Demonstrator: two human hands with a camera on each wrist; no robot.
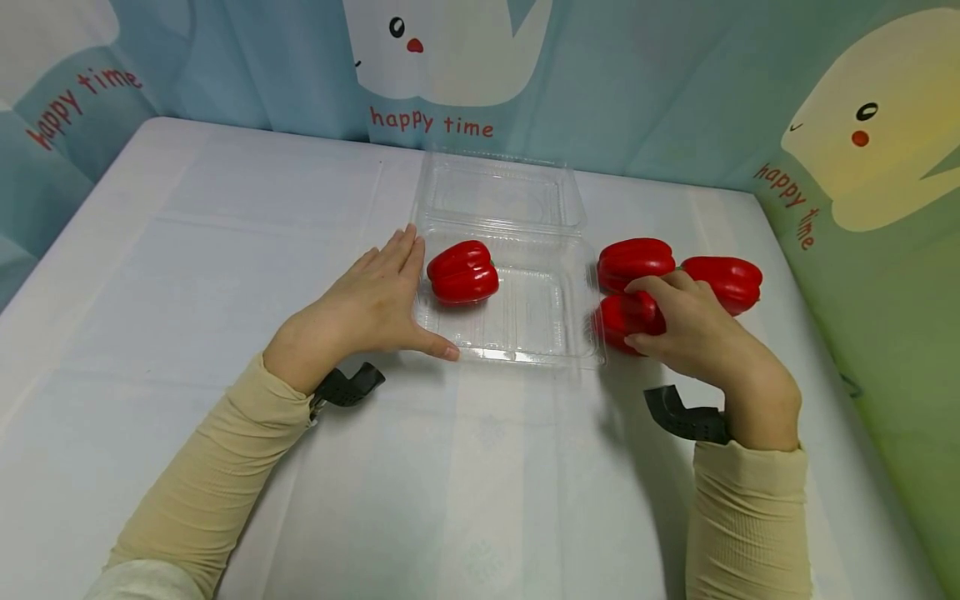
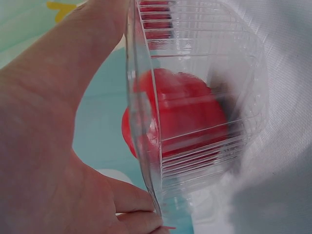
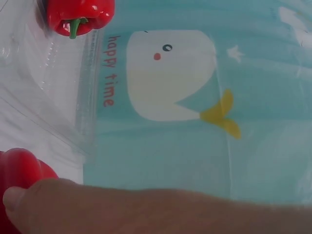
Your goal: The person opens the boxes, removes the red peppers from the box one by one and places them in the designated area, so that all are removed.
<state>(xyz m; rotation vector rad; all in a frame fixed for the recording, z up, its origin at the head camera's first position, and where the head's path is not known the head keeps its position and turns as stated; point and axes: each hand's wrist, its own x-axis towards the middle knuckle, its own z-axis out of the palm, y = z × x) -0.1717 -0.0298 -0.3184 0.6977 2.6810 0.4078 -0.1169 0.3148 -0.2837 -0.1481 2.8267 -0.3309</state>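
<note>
A red bell pepper (image 1: 462, 272) lies on its side in the left part of a clear plastic clamshell box (image 1: 525, 354); its green stem shows in the right wrist view. Against the box's left side rests my left hand (image 1: 360, 304), fingers straight along the edge and thumb spread over the front rim. To the right of the box, my right hand (image 1: 697, 329) grips the nearest bell pepper (image 1: 624, 321) between thumb and fingers. Two more red bell peppers, one behind (image 1: 636, 260) and one farther right (image 1: 726, 281), lie close around that hand.
The box's lid (image 1: 498, 192) is folded back toward the rear edge of the white-covered table (image 1: 480, 467). A printed curtain (image 1: 637, 92) hangs behind and along the right side. Black wrist mounts (image 1: 348, 385) stick out below both hands.
</note>
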